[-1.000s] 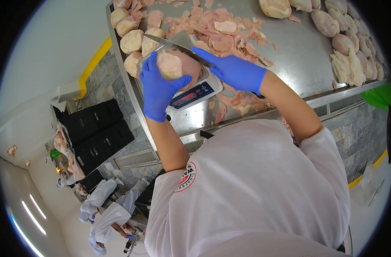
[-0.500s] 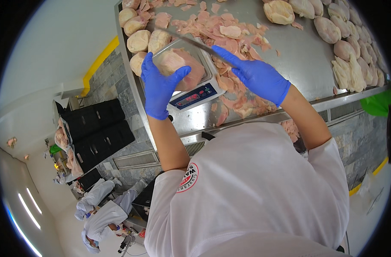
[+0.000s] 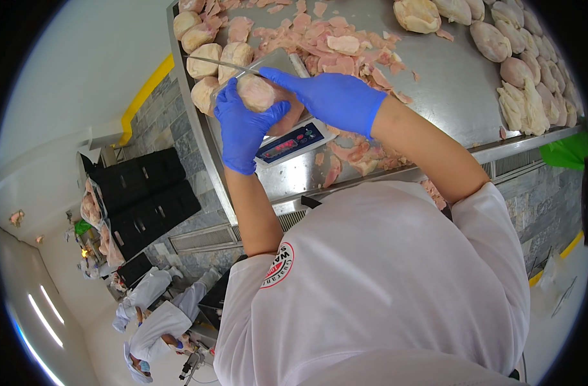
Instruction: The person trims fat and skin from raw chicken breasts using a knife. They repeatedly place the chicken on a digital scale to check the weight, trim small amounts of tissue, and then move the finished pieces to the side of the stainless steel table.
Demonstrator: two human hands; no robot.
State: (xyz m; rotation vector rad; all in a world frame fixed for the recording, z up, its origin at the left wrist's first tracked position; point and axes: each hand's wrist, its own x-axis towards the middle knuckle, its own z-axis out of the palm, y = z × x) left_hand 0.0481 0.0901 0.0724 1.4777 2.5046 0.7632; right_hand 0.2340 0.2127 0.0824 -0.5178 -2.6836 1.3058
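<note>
right hand (image 3: pixel 336 96) back at knife (image 3: pixel 220 62) | left hand (image 3: pixel 242 125) fingers clamped on chicken piece (image 3: pixel 255 92) | above scale (image 3: pixel 287 138)

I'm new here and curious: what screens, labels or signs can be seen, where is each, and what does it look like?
Scale display: slanted dark panel with red lit digits, on the steel table just below the gloved left hand.
Shirt badge: round red-and-white emblem on the white shirt's left chest.

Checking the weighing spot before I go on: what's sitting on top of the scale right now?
The scale shows only its display face; both gloved hands, left hand and right hand, hold a pale chicken piece above its steel platform, hiding most of it.
</note>
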